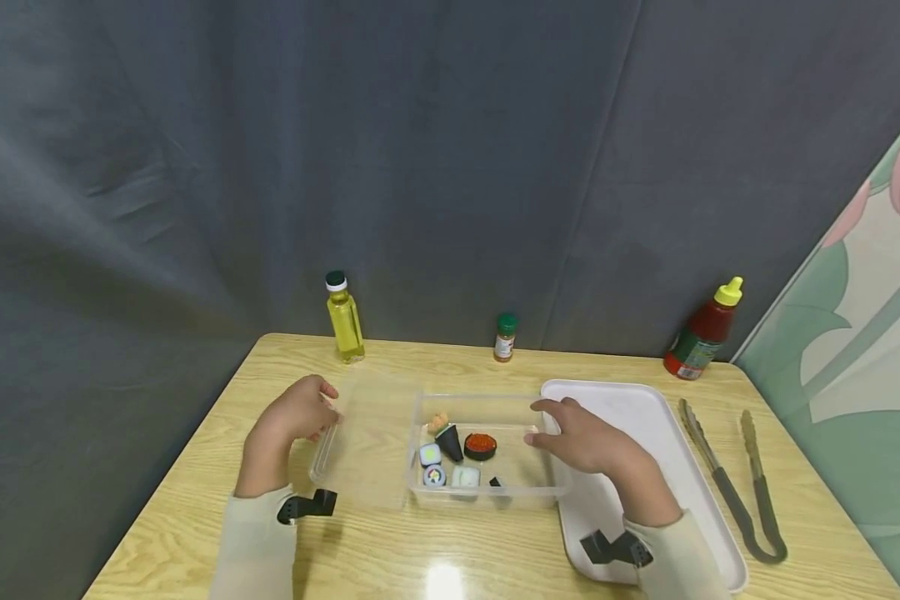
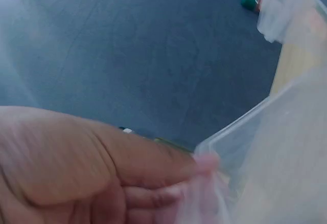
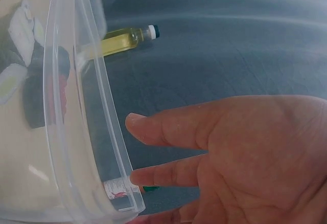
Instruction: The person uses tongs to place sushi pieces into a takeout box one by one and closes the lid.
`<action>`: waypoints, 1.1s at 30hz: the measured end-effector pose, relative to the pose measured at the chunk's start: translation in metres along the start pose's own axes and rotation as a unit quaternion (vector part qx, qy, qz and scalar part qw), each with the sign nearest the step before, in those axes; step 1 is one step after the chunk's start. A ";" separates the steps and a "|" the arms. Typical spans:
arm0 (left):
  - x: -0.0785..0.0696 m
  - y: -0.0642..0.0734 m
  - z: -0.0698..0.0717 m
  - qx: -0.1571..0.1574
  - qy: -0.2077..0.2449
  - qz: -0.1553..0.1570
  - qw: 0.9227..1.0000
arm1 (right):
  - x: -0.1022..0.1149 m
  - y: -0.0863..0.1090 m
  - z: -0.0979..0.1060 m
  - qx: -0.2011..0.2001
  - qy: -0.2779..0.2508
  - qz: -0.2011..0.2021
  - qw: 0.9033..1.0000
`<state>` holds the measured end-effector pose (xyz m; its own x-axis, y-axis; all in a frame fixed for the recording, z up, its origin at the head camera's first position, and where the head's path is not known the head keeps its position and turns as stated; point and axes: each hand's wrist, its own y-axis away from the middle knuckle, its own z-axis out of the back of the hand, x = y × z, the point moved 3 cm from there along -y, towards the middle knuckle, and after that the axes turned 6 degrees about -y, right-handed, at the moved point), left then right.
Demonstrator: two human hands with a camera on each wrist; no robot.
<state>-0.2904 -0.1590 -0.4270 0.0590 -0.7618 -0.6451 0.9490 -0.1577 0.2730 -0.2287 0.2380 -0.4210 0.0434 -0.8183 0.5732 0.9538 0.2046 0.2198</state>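
My left hand (image 1: 291,417) pinches the outer edge of a clear plastic lid (image 1: 375,442), thumb on top in the left wrist view. The lid is tilted beside a clear plastic container (image 1: 487,500), overlapping its left side in the head view. At the container's right end is my right hand (image 1: 592,442), fingers spread and thumb out, fingertips right by the rim (image 3: 118,147). Inside lie toy sushi pieces: a red-topped roe piece (image 1: 480,444), a dark cone roll (image 1: 450,443), round rolls (image 1: 434,476), a whitish piece (image 1: 465,477) and a small orange piece (image 1: 438,422).
A white tray (image 1: 630,400) lies to the right, partly under my right arm, with tongs (image 1: 738,500) beyond it. Along the back stand an oil bottle (image 1: 346,325), a green-capped spice jar (image 1: 504,337) and a red sauce bottle (image 1: 703,333). A dark curtain (image 1: 450,167) hangs behind.
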 end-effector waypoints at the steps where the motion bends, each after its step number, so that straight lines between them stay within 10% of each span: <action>1: -0.002 0.000 0.002 -0.007 0.020 -0.011 1.000 | 0.000 0.000 0.000 0.000 0.000 0.000 1.000; 7: -0.009 0.000 0.008 -0.051 0.037 -0.060 0.996 | -0.001 0.003 0.001 0.003 -0.008 -0.004 1.000; 18: -0.004 0.010 0.032 -0.266 -0.016 -0.045 0.963 | -0.006 0.002 0.007 0.006 -0.020 0.009 1.000; 26: -0.006 -0.006 0.018 -0.190 0.056 -0.106 0.974 | -0.004 -0.007 0.014 -0.046 -0.045 0.046 0.997; 33: -0.041 -0.024 -0.024 -0.107 0.088 -0.206 0.969 | 0.004 -0.017 0.004 -0.092 -0.234 0.040 0.967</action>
<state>-0.3075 -0.1091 -0.4247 -0.3034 -0.5400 -0.7851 0.9450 -0.2761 -0.1753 -0.2460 0.2337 -0.4189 0.0210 -0.4629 0.8862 0.9915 0.1231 0.0409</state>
